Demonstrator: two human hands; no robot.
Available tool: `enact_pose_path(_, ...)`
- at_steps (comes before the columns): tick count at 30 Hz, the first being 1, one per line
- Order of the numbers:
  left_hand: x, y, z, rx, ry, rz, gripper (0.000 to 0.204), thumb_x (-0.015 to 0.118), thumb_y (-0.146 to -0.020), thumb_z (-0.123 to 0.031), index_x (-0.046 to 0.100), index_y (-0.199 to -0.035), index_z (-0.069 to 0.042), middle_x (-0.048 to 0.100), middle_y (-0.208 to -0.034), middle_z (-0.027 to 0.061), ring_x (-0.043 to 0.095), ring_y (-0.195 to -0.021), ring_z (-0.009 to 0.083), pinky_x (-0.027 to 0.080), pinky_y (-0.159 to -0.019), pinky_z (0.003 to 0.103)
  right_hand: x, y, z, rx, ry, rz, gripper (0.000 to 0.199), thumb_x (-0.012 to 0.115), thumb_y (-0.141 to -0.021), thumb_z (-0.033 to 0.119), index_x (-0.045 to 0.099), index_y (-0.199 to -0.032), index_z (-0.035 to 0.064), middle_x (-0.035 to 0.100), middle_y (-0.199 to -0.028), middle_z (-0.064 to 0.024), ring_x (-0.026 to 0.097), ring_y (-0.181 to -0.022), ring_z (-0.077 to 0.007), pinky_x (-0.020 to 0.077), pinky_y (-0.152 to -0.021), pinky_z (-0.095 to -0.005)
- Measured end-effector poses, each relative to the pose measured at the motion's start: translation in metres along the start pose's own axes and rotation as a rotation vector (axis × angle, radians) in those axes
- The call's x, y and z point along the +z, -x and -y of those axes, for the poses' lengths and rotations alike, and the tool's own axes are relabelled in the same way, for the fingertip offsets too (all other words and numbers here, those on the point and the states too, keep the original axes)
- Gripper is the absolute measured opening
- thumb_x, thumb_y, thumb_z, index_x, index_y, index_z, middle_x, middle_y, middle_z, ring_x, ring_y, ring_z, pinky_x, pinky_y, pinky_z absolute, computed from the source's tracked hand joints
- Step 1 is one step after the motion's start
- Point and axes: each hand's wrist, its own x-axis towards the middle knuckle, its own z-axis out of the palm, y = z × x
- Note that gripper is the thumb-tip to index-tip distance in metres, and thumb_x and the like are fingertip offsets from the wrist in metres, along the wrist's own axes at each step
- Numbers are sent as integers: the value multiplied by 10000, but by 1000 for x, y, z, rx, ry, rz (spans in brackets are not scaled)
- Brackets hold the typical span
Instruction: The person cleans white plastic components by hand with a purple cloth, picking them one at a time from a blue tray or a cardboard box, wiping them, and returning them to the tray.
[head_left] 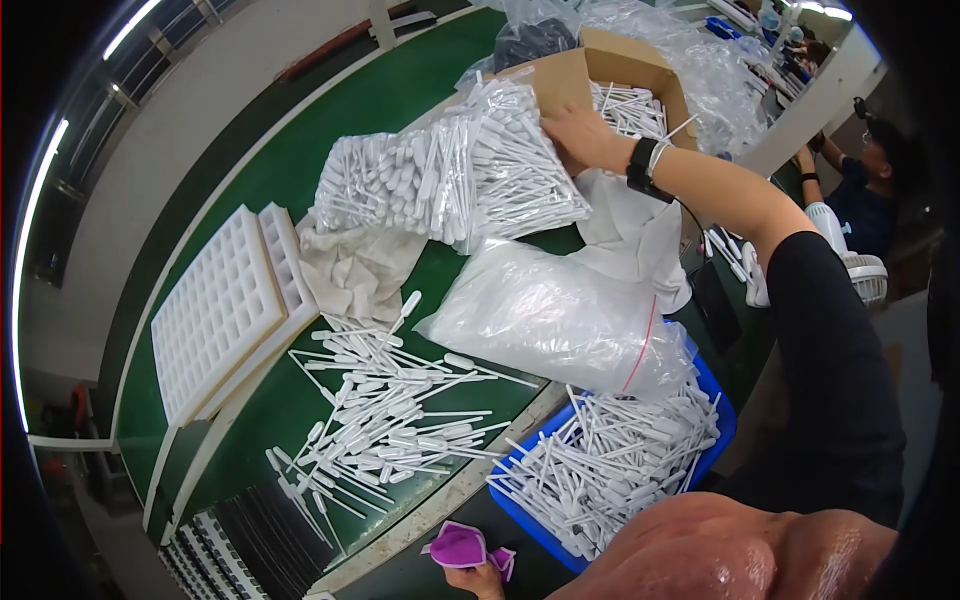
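Here, on a green table, white grid trays (215, 310) lie at the left of the frame. Loose white plastic pipettes (385, 420) are scattered at lower centre. At the bottom edge the left hand (478, 577) is closed around a purple cloth (460, 546). At upper centre the right hand (585, 135) grips a clear bag of pipettes (455, 170), seemingly lifting it from a cardboard box (640, 70). A blue bin (722, 405) sits lower right. Emptying the bag would call for a firm two-handed hold.
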Motion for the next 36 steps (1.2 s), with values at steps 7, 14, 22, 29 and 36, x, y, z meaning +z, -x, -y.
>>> enact_pose_path(7,-26,-50,-66,-84,-104,189,415,681,-795,-332,630,-1031,5,651,-828,192,622,-710,351,494,-636,410,-5,-63,-84,276,1,-561,301,500,-821,135,488,-1106,38,538,-1032,-251,573,-877,-443,481,-760,-484)
enact_pose_path(14,-1,-82,-62,-112,-11,130,396,673,-800,-315,629,-1021,12,650,-835,179,618,-718,330,492,-645,398,-25,-167,-49,436,-187,-287,268,481,-856,149,538,-1114,105,583,-1056,-222,582,-977,-367,472,-778,-494)
enact_pose_path(22,37,-122,-17,-146,104,55,376,664,-806,-294,627,-1009,20,649,-842,165,614,-727,306,490,-654,385,57,-227,-55,9,-328,90,425,484,-870,186,514,-1294,191,581,-1199,-141,593,-1012,-323,463,-873,-408)
enact_pose_path(29,44,-142,-3,-169,201,-4,358,656,-811,-277,626,-999,26,649,-849,152,610,-735,285,488,-663,373,48,-215,-34,20,-433,406,400,469,-902,350,583,-1230,152,575,-1236,-146,555,-1110,-298,396,-968,-375)
enact_pose_path(36,33,-169,14,-146,300,-78,340,648,-816,-259,624,-990,33,648,-856,139,606,-743,264,487,-672,361,58,-228,-40,-8,-158,335,355,440,-902,213,585,-1212,118,593,-1168,-180,543,-1094,-348,434,-914,-393)
